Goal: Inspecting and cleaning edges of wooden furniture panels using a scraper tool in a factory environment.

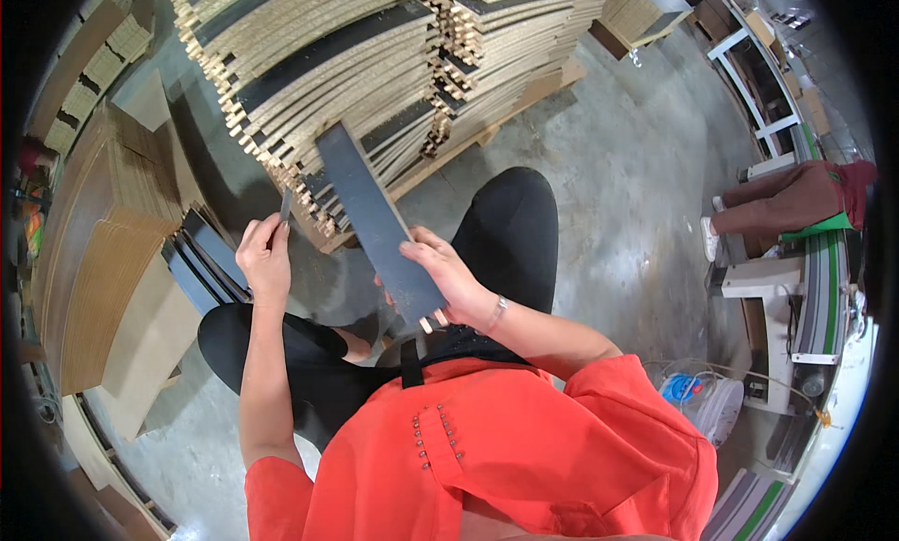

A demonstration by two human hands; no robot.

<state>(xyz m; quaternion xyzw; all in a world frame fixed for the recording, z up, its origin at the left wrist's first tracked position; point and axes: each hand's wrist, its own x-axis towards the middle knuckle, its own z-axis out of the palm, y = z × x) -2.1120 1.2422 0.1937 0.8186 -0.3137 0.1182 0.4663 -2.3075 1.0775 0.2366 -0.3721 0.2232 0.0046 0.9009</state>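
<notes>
My right hand (449, 274) grips a dark grey narrow board (370, 209) near its lower end, fingers wrapped round its edge. The board slants from over my lap up toward the large stack of thin boards (337, 82). Short pale pegs or tabs show at its lower end. Off to the left, my left hand (265, 260) is pinched on a thin grey flat strip (286, 206), a blade or file by its look, pointing up. Below that hand several dark boards (198, 260) lean beside my knee.
The board stack rests on a wooden pallet (487, 138). Tall brown panels (117, 232) stand at left. At right, a person in maroon trousers (787, 204) is beside a conveyor (824, 293). A white bucket (719, 408) with a blue item sits nearer me on the concrete floor (627, 204).
</notes>
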